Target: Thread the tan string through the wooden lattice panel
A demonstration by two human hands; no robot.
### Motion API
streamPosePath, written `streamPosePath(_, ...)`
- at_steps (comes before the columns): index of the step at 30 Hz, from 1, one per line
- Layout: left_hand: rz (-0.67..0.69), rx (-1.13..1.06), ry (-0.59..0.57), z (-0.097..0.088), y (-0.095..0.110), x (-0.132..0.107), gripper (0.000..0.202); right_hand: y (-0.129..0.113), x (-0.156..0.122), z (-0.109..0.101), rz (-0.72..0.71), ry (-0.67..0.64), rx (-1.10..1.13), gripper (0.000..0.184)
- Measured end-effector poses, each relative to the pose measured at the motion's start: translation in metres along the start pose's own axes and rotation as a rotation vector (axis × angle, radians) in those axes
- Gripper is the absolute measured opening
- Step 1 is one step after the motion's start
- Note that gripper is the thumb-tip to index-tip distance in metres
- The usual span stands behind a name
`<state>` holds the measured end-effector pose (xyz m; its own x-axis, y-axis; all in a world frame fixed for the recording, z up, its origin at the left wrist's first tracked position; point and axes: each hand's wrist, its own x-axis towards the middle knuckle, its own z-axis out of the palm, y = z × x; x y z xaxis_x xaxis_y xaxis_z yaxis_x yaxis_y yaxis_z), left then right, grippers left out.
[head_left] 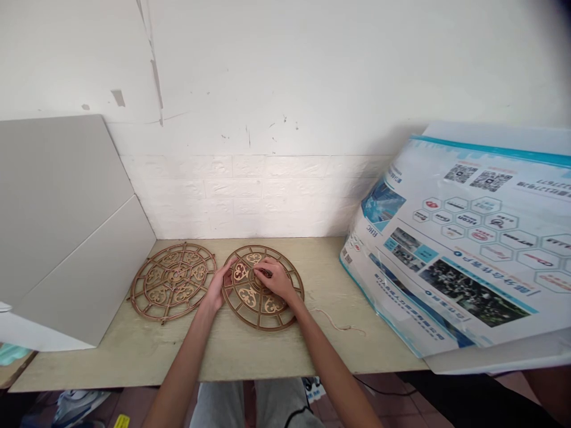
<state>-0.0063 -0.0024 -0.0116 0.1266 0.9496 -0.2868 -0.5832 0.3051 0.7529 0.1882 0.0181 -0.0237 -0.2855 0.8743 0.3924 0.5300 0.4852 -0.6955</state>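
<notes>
From here I read the left grip (217, 285) as spread, steadying the rim of a fretwork wooden disc (261, 324) on the counter (285, 353), while the right grip (274, 279) pinches at its hub (252, 280) (what exactly, I can't tell), a matching disc (173, 282) beside it.

On the wooden bench (250, 356), you have a round wooden fretwork disc (173, 283) left of a matching disc (245, 291), an angled flat board (66, 220) farther left, a printed plastic poster (464, 249) right, and a wall (250, 196) behind.
</notes>
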Motion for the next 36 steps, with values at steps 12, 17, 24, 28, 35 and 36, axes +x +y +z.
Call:
streamPosePath(12, 0.01, -0.015, -0.036, -0.0049, -0.0035, 0.0042, 0.032, 0.0041, 0.0007, 0.0009, 0.016, 0.049, 0.045, 0.029)
streamPosePath(17, 0.017, -0.016, -0.038, -0.006, -0.0048, 0.005, 0.033, 0.0045, -0.0001, 0.0022, 0.023, 0.019, 0.029, 0.029)
streamPosePath(24, 0.022, -0.029, -0.047, -0.0064, -0.0051, 0.0065, 0.033, 0.0016, -0.0006, 0.0021, 0.052, -0.01, -0.001, 0.025)
streamPosePath(28, 0.011, -0.013, -0.032, -0.0056, -0.0044, 0.0051, 0.035, 0.0015, -0.0007, 0.0023, 0.037, 0.017, -0.008, 0.025)
streamPosePath(35, 0.006, -0.001, -0.026, -0.0039, -0.0031, 0.0032, 0.038, 0.0058, -0.0014, 0.0048, -0.039, 0.066, -0.021, 0.025)
streamPosePath(36, 0.006, -0.005, -0.024, -0.0038, -0.0032, 0.0036, 0.038, 0.0066, -0.0014, 0.0053, -0.05, 0.064, -0.024, 0.025)
